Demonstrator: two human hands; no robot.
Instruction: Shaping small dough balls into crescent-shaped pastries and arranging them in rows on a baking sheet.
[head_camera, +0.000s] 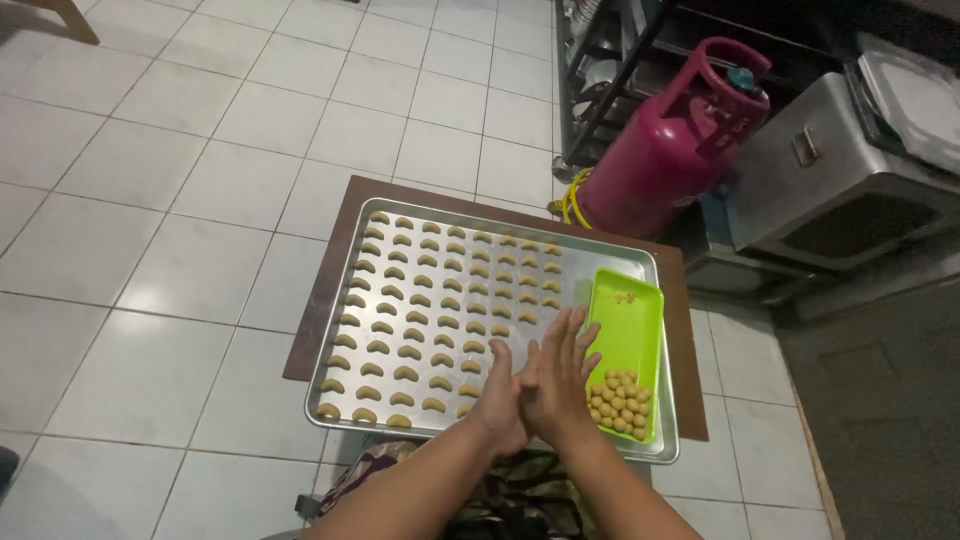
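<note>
No packages, labels, signs or screens show anywhere in this view.

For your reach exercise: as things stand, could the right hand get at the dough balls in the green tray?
Probably yes. The right hand is pressed against the left hand, right beside the dough balls in the open green tray; nothing lies between.

1. A brown worktop (325, 290) is seen standing on a white tiled floor (160, 200).
2. A metal baking tray (640, 262) is laid directly on it, covering most of its surface.
</note>
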